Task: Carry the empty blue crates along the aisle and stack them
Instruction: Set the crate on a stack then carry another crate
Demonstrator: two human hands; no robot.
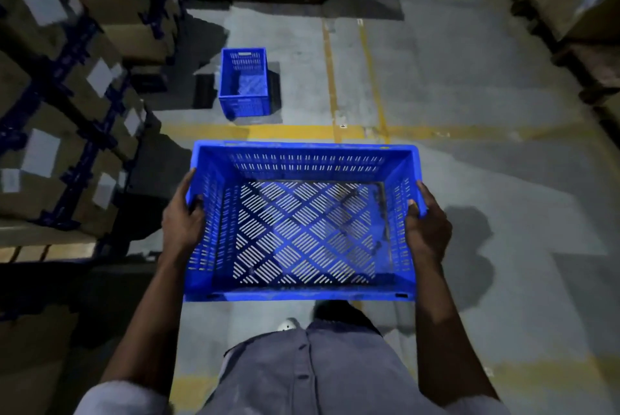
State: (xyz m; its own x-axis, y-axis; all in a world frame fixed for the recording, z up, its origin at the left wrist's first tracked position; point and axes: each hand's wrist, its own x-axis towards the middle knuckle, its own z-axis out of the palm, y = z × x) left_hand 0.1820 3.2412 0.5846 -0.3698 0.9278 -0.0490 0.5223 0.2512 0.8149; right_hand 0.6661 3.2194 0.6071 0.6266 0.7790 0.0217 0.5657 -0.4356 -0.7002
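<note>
Head view: both hands hold an empty blue crate (302, 220) at waist height over the aisle floor — left hand (183, 220) and right hand (427, 223) curled over the short-side rims. Stiff slotted plastic, probably light. Another crate (244, 82) waits ahead.

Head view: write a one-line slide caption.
Left hand and right hand grip an empty blue crate at its sides; a second crate stands on the floor ahead.
</note>
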